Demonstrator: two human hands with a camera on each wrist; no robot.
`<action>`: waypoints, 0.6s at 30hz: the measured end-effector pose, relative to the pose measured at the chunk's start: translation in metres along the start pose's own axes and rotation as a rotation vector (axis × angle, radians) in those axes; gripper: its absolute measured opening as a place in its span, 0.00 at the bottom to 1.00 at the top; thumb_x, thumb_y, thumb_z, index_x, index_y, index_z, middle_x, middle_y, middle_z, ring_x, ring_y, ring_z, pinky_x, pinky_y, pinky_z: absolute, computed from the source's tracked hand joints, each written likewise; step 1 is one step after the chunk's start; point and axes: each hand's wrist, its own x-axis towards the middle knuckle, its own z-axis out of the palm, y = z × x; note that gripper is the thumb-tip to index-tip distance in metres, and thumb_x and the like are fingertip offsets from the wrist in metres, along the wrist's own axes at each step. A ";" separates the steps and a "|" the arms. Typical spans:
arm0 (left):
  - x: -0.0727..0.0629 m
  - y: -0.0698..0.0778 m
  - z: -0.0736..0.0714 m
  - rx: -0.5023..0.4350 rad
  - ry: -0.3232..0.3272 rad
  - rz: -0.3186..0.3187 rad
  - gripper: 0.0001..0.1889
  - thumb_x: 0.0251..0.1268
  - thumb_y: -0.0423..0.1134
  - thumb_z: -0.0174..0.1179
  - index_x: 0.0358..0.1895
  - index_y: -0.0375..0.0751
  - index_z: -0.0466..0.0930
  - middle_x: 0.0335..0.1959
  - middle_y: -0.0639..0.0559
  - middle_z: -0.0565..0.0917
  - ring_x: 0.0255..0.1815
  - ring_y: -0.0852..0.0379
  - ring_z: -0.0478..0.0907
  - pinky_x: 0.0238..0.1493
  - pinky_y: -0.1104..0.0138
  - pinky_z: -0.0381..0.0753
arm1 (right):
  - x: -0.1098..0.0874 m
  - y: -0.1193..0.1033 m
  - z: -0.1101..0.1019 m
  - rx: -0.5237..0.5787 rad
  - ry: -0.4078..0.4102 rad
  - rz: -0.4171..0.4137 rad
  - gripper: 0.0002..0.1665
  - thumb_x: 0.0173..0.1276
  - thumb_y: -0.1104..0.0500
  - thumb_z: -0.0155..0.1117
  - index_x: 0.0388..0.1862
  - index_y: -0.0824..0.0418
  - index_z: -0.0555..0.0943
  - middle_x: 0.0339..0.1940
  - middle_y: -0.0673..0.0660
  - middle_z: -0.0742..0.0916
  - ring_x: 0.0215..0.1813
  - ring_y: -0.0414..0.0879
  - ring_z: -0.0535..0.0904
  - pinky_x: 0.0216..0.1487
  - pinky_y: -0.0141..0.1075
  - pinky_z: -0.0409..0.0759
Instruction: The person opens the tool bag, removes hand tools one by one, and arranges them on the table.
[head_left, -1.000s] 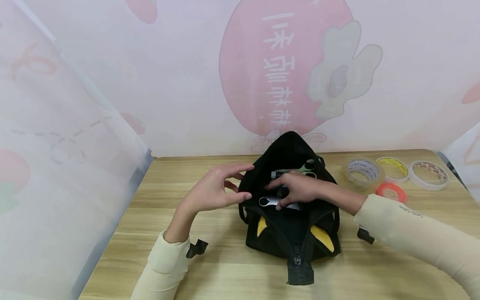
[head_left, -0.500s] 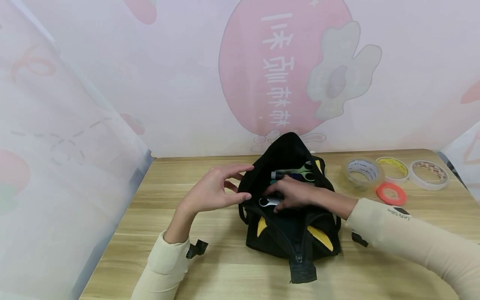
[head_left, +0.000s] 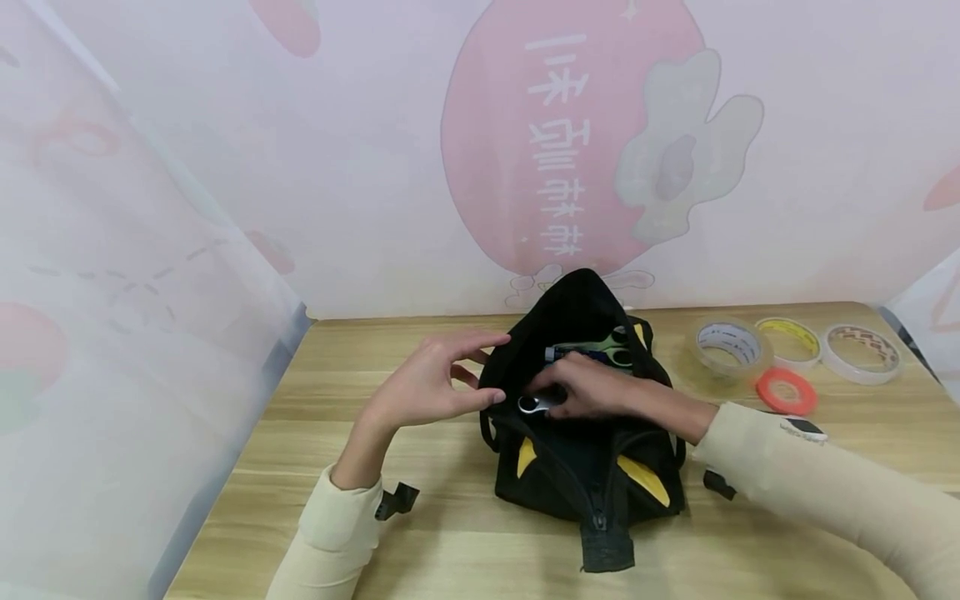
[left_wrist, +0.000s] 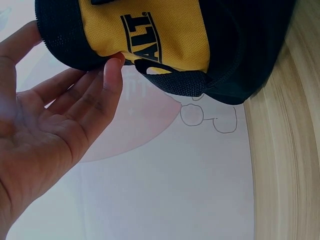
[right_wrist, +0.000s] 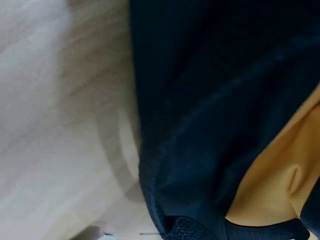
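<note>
A black bag with yellow panels (head_left: 551,467) stands with its mouth spread wide in the head view. My left hand (head_left: 431,375) touches its left rim, thumb and index finger apart; the left wrist view shows the fingers of this left hand (left_wrist: 60,115) against the bag's side (left_wrist: 165,40). My right hand (head_left: 592,387) reaches into the bag over a silver tool with a ring-shaped end (head_left: 529,404). Its fingertips are hidden, so I cannot tell whether it grips the tool. Green-handled scissors (head_left: 617,357) and a pen-like item with a pale end (head_left: 553,354) lie deeper inside.
Rolls of tape lie at the table's back right: a wide clear roll (head_left: 727,348), a yellow-cored roll (head_left: 787,340), a whitish roll (head_left: 862,354) and a small red roll (head_left: 786,392). A printed sheet (head_left: 375,167) walls off the wooden table (head_left: 300,467) behind.
My right hand has moved slightly left and down within the bag, covering more of the silver tool and uncovering the pen-like item. The left hand stays at the rim.
</note>
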 end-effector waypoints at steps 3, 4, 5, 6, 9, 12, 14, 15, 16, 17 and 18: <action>0.000 0.000 0.000 0.008 0.002 0.003 0.35 0.66 0.36 0.75 0.76 0.38 0.76 0.72 0.44 0.82 0.60 0.48 0.88 0.50 0.66 0.92 | -0.002 -0.006 -0.007 0.039 0.045 -0.026 0.23 0.68 0.66 0.74 0.62 0.57 0.90 0.55 0.51 0.93 0.46 0.43 0.84 0.47 0.36 0.85; 0.000 0.000 0.000 0.012 0.003 0.004 0.35 0.66 0.37 0.75 0.76 0.39 0.76 0.72 0.44 0.82 0.59 0.48 0.88 0.50 0.66 0.92 | -0.003 -0.008 -0.010 0.044 0.058 -0.033 0.23 0.69 0.66 0.74 0.62 0.57 0.89 0.56 0.51 0.92 0.48 0.44 0.85 0.49 0.39 0.86; 0.000 0.000 0.000 0.014 0.003 0.005 0.35 0.66 0.37 0.75 0.76 0.39 0.76 0.72 0.44 0.82 0.59 0.48 0.88 0.50 0.66 0.92 | -0.003 -0.010 -0.014 0.046 0.071 -0.034 0.23 0.69 0.65 0.74 0.63 0.56 0.89 0.57 0.52 0.92 0.48 0.45 0.85 0.49 0.41 0.87; 0.000 0.000 0.000 0.015 0.003 0.006 0.35 0.66 0.36 0.75 0.76 0.38 0.76 0.72 0.44 0.82 0.59 0.48 0.88 0.50 0.66 0.92 | -0.004 -0.014 -0.018 0.043 0.084 -0.035 0.24 0.70 0.65 0.74 0.64 0.56 0.89 0.58 0.52 0.92 0.50 0.45 0.85 0.51 0.43 0.87; 0.001 0.000 0.000 0.010 0.004 0.005 0.35 0.66 0.36 0.75 0.76 0.38 0.76 0.72 0.43 0.82 0.60 0.47 0.88 0.50 0.66 0.92 | -0.007 -0.024 -0.032 0.040 0.126 -0.037 0.24 0.71 0.64 0.72 0.66 0.56 0.88 0.63 0.54 0.90 0.53 0.46 0.85 0.52 0.43 0.87; 0.001 0.000 -0.001 0.004 0.004 0.001 0.35 0.66 0.36 0.75 0.76 0.38 0.76 0.72 0.43 0.82 0.60 0.47 0.88 0.50 0.67 0.92 | -0.011 -0.034 -0.049 0.045 0.173 -0.034 0.25 0.70 0.65 0.72 0.66 0.55 0.88 0.63 0.54 0.90 0.50 0.46 0.84 0.48 0.40 0.85; 0.001 0.000 -0.001 -0.001 0.002 -0.002 0.35 0.66 0.36 0.75 0.76 0.38 0.76 0.72 0.43 0.82 0.60 0.47 0.88 0.50 0.67 0.92 | -0.014 -0.040 -0.061 0.042 0.213 -0.035 0.26 0.69 0.66 0.72 0.65 0.54 0.88 0.61 0.52 0.91 0.46 0.45 0.82 0.44 0.37 0.83; 0.002 0.000 -0.001 -0.003 0.001 -0.003 0.35 0.66 0.35 0.75 0.76 0.38 0.76 0.72 0.43 0.82 0.60 0.47 0.88 0.50 0.66 0.92 | -0.015 -0.042 -0.066 0.041 0.231 -0.036 0.26 0.68 0.66 0.72 0.64 0.53 0.89 0.60 0.52 0.91 0.44 0.45 0.81 0.42 0.35 0.82; 0.002 0.000 -0.001 -0.005 0.000 -0.005 0.35 0.66 0.35 0.75 0.76 0.38 0.76 0.73 0.43 0.82 0.60 0.47 0.88 0.50 0.66 0.92 | -0.017 -0.045 -0.071 0.043 0.246 -0.035 0.26 0.68 0.66 0.72 0.64 0.53 0.89 0.59 0.51 0.91 0.43 0.45 0.80 0.41 0.34 0.81; 0.002 0.000 -0.001 -0.007 0.000 -0.007 0.35 0.66 0.35 0.75 0.76 0.38 0.76 0.73 0.43 0.82 0.60 0.46 0.88 0.50 0.66 0.92 | -0.019 -0.047 -0.076 0.039 0.260 -0.035 0.26 0.67 0.66 0.72 0.64 0.52 0.89 0.59 0.51 0.91 0.42 0.45 0.79 0.40 0.34 0.80; 0.002 0.000 -0.001 -0.006 -0.001 -0.009 0.35 0.66 0.36 0.75 0.76 0.38 0.76 0.73 0.43 0.81 0.60 0.46 0.88 0.51 0.66 0.92 | -0.022 -0.049 -0.080 0.038 0.271 -0.032 0.26 0.67 0.66 0.72 0.64 0.52 0.89 0.59 0.51 0.91 0.42 0.46 0.78 0.39 0.34 0.79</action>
